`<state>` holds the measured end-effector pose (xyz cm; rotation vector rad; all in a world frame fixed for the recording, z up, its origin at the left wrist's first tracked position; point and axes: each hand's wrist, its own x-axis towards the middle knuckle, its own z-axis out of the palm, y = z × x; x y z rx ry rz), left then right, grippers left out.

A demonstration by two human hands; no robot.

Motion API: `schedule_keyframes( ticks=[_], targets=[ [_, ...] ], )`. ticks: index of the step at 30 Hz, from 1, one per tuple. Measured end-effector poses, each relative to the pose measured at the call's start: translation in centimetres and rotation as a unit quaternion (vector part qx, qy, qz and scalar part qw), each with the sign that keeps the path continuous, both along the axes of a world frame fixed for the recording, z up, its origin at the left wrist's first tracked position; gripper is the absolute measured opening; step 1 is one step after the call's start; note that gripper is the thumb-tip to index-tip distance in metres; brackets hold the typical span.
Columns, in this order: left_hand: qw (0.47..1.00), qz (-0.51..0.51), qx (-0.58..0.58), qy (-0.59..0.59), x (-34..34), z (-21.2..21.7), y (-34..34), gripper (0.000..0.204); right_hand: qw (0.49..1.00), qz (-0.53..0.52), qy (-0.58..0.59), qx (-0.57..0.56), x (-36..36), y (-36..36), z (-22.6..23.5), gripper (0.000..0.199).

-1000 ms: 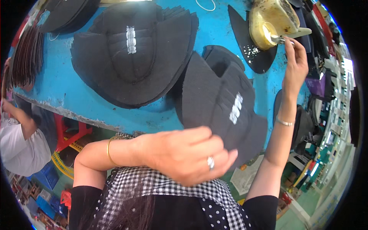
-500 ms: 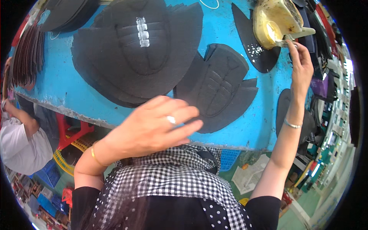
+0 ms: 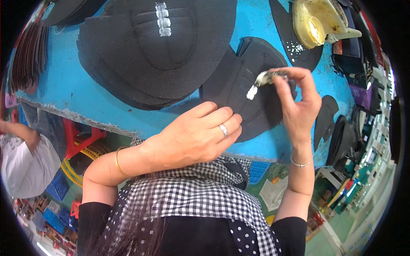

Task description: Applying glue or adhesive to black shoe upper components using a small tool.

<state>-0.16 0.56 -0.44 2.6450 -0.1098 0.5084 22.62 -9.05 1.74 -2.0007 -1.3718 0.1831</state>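
right grip (image 3: 301, 96) holds brush (image 3: 265, 78) — over black panel (image 3: 253, 112)

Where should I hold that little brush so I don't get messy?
Probably pinch the brush at the end away from its white tip, coming from the right: that tip points left, and the right hand pinches the other end.

No lettering, label, number or sign can be read anywhere in view.
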Motion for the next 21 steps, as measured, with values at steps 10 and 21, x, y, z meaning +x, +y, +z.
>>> schedule_keyframes(
  ticks=[10,21],
  targets=[
    [0.999,0.033,0.014,0.014,1.1,0.6,-0.3,0.035,0.992,0.121,-0.036,-0.009,-1.8,-2.2,0.9,0.020],
    [0.941,0.062,0.028,-0.331,-1.0,4.3,-0.5,0.028,0.909,-0.076,0.281,0.297,4.8,-3.3,0.1,0.019]
  ],
)
